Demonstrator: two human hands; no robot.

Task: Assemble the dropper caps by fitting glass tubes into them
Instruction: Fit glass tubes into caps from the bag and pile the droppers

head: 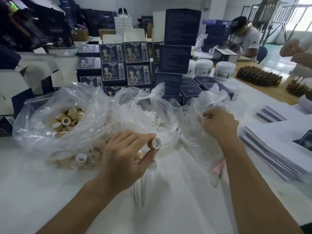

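Observation:
My left hand (125,156) pinches a tan dropper cap (155,143) between thumb and fingertips, its open end facing right. Below that hand, finished caps with glass tubes (141,186) lie on the white table. My right hand (219,124) reaches into a clear plastic bag (199,137) on the right, fingers curled at the plastic; what it grasps inside is hidden. A clear bag of tan caps (67,119) sits at the left, with more caps (81,158) spilling under its front. A middle bag holds white rubber bulbs (155,120).
Stacks of dark blue printed boxes (125,65) stand behind the bags. White jars (224,70) and rows of amber bottles (258,77) are at the back right. Piles of flat white cartons (276,149) lie to the right. Other people work at the far right.

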